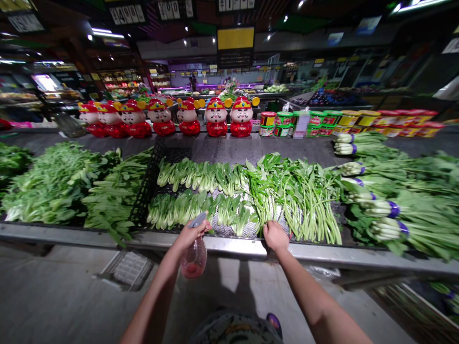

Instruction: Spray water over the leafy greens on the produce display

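left hand [196,233] clamped on spray bottle [194,260]; right hand's [276,235] grip unclear.

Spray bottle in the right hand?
No, the left hand holds the spray bottle, with the right hand beside the leafy greens.

In front of me runs a long dark display stand [231,147] with a shiny metal front edge [229,244]. On its sloping top, from my left, lie curly greens [12,160], a feathery heap [53,177] and long-leaved greens [118,191] beside a black crate wall [143,196]. Next come small bok choy [179,210] in two rows on a perforated surface, then long-stemmed greens [304,196], stalks toward me. To my right lie white-stalked bunches [389,228] with purple bands. Along the back stand seven red figurines [217,119], then stacked tubs [330,123] with red, green and yellow lids.
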`<state>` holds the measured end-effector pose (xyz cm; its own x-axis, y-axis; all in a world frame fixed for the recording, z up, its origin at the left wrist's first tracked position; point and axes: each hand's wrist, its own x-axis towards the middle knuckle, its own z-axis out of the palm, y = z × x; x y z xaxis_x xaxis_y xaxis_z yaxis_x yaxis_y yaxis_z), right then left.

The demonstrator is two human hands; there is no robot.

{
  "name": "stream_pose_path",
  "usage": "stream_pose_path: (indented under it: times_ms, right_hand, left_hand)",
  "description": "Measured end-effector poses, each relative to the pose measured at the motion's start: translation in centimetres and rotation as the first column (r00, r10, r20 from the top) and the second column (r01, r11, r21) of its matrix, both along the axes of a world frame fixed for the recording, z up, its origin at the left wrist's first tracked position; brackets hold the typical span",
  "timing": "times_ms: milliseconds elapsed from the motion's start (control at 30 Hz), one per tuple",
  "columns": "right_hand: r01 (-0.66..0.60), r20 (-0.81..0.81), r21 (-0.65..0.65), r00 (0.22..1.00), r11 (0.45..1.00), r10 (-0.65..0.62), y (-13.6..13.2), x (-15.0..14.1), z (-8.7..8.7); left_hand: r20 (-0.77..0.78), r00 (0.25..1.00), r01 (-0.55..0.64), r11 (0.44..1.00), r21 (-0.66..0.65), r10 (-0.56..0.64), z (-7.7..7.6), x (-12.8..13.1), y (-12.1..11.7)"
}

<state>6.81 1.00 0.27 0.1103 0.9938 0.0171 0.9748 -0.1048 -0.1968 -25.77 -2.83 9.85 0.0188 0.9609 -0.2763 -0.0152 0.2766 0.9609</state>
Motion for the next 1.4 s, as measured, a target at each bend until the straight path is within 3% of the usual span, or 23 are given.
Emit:
stream_pose_path:
  times_ms: [367,567,933,1067,1233,1400]
  right_hand:
    - [-0.013,-0.002,-0.018,1.000,1.000,0.013,0.1,0.1,0.1]
    - [-0.023,0.011,-0.029,1.000,0.999,0.023,0.0,0.1,0.3]
    - [-0.044,0.005,-0.110,0.999,0.993,0.045,0.8,0.6,0.0]
    - [-0.070,-0.019,-0.060,0.997,0.996,0.068,1.6,0.6,-0.1]
    - [-0.140,-0.088,0.095,0.985,0.985,0.149,2.5,-2.0,0.9]
    - [-0.275,-0.124,0.068,0.951,0.959,0.282,2.7,-6.1,1.3]
  left_hand:
    - [-0.023,0.999,0.024,0.998,-0.060,-0.025,-1.3,-1.7,-0.5]
    - [-0.120,0.991,0.052,0.994,-0.095,-0.063,-1.9,-2.6,-0.9]
    - [-0.056,0.997,-0.058,0.997,-0.054,0.055,-1.3,-4.5,-2.1]
    - [-0.034,0.991,-0.129,0.991,-0.035,0.127,-0.8,-5.2,-2.2]
    - [-0.001,0.982,-0.189,0.982,0.010,0.189,0.1,-6.0,-2.2]
    - [0.055,0.979,-0.193,0.981,-0.021,0.194,0.7,-6.7,-2.5]
